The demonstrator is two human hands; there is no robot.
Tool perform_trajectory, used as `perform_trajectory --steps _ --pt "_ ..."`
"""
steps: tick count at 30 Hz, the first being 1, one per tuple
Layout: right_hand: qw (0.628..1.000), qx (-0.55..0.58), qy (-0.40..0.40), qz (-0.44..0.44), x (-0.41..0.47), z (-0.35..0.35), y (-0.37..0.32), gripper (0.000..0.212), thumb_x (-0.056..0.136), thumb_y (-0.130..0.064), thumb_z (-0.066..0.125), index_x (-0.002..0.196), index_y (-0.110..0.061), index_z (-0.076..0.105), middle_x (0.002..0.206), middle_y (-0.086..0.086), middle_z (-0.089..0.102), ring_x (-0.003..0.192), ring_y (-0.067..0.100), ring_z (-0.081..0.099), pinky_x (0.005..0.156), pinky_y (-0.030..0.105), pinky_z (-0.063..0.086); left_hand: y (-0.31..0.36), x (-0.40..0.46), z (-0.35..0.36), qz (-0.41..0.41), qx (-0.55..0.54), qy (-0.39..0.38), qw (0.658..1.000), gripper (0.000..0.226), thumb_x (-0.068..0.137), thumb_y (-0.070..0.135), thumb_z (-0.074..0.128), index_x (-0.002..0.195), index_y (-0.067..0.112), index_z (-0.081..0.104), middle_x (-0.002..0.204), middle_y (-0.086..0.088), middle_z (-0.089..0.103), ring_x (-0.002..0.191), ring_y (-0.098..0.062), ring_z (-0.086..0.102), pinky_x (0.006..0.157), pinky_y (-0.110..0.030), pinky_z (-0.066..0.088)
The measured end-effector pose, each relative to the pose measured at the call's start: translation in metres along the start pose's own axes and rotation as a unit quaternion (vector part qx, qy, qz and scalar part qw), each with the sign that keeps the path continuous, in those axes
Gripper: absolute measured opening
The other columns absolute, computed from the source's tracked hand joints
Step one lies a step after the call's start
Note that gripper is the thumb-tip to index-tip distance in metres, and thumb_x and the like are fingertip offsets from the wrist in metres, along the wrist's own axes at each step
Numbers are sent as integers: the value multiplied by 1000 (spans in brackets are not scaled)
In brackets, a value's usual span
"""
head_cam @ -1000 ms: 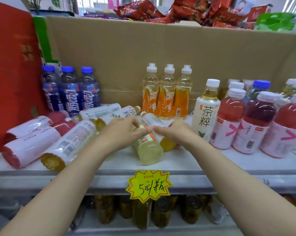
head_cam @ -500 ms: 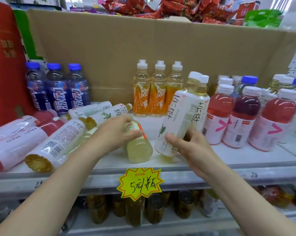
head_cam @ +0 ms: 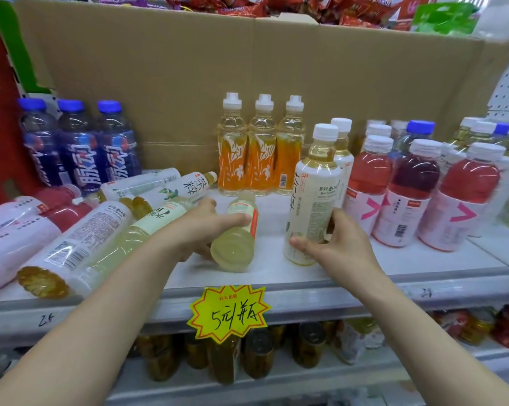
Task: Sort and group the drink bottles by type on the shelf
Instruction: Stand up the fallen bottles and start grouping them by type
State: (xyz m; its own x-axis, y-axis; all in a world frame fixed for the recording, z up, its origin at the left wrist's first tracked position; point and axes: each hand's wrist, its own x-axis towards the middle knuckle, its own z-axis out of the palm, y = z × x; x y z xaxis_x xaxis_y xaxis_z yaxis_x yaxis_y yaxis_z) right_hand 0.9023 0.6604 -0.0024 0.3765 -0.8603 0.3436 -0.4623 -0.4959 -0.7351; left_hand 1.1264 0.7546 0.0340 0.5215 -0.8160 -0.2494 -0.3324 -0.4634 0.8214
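Right hand (head_cam: 339,244) wraps the lower body of a tall white-labelled tea bottle with white cap and pale amber liquid (head_cam: 313,197), standing it near-upright on the white shelf (head_cam: 393,259), just in front of a matching bottle (head_cam: 343,148) and just left of the red drink bottles with pink labels (head_cam: 367,183). Left hand (head_cam: 202,230) curls over a pale yellow drink bottle with an orange-edged label (head_cam: 237,238), lying on its side mid-shelf, base toward the camera.

Handling, as judgement: both look full, so moderately heavy; stiff plastic, smooth shrink sleeve likely a bit slippery. Best held round the mid or lower body, as now. Tall and narrow, so tips easily if the base lands uneven. Lying bottle can roll.

Looks: tea bottle has black vertical characters and fine print on the sleeve, clear neck. More of the same type lie in the tumbled pile at left (head_cam: 165,197), beside fallen red ones (head_cam: 27,227). Three orange-labelled bottles (head_cam: 260,153) and three blue-capped dark blue bottles (head_cam: 77,148) stand grouped at the back.
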Motion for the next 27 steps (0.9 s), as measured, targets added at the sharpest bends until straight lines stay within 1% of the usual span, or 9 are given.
perform_trajectory --steps 2,5,7,10,18,20,22,25,27 --pt "1000 -4 2 5 8 1 1 61 74 -39 89 126 -23 60 123 -1 66 116 18 61 97 41 54 -3 5 5 -8 -91 -32 995 100 76 56 79 156 23 28 110 -6 68 88 -26 75 87 -45 59" --pt "1000 4 27 6 20 3 4 63 75 -36 89 128 -22 57 128 0 66 120 21 61 99 45 54 2 14 17 41 -209 -54 975 72 85 24 79 147 14 43 117 -12 72 89 -25 76 69 -38 62" --pt "999 9 44 6 25 1 6 63 78 -31 88 131 -18 55 132 1 64 123 23 60 102 47 53 10 21 24 93 -224 -34 970 64 80 9 83 137 13 53 119 -10 71 98 -24 74 83 -45 61" --pt "999 7 49 8 29 2 9 64 80 -29 87 133 -16 54 134 2 63 125 24 59 103 47 51 22 29 34 151 -172 -1 973 70 73 -1 86 132 13 49 118 -2 67 109 -22 67 94 -43 56" --pt "999 -1 42 6 31 2 13 65 81 -33 85 135 -19 52 135 1 62 126 23 59 104 46 51 30 36 51 193 -18 15 981 76 73 17 91 130 20 41 127 4 61 120 -20 61 102 -45 53" --pt "999 -7 30 18 30 0 12 69 81 -34 85 139 -19 50 137 0 62 127 23 59 104 48 51 27 31 44 182 35 25 982 82 75 28 90 138 20 39 132 2 60 119 -20 60 101 -44 52" --pt "997 -27 76 7 23 -2 3 77 82 -33 83 146 -16 44 141 1 58 130 23 55 105 48 49 24 19 25 189 71 51 978 93 77 39 87 150 22 32 138 1 57 123 -20 57 104 -44 49" --pt "956 -53 249 -145 6 -1 -32 66 85 -26 78 141 -7 48 132 9 55 121 25 51 100 45 49 15 -6 -20 207 84 112 968 92 79 51 81 153 25 31 142 3 57 127 -19 55 108 -45 45" --pt "943 -20 220 -247 2 11 -58 53 86 -18 78 132 -7 54 123 9 57 112 26 55 93 43 52 4 -22 -55 188 77 150 968 92 80 54 78 154 24 33 145 4 56 128 -18 55 108 -47 46"
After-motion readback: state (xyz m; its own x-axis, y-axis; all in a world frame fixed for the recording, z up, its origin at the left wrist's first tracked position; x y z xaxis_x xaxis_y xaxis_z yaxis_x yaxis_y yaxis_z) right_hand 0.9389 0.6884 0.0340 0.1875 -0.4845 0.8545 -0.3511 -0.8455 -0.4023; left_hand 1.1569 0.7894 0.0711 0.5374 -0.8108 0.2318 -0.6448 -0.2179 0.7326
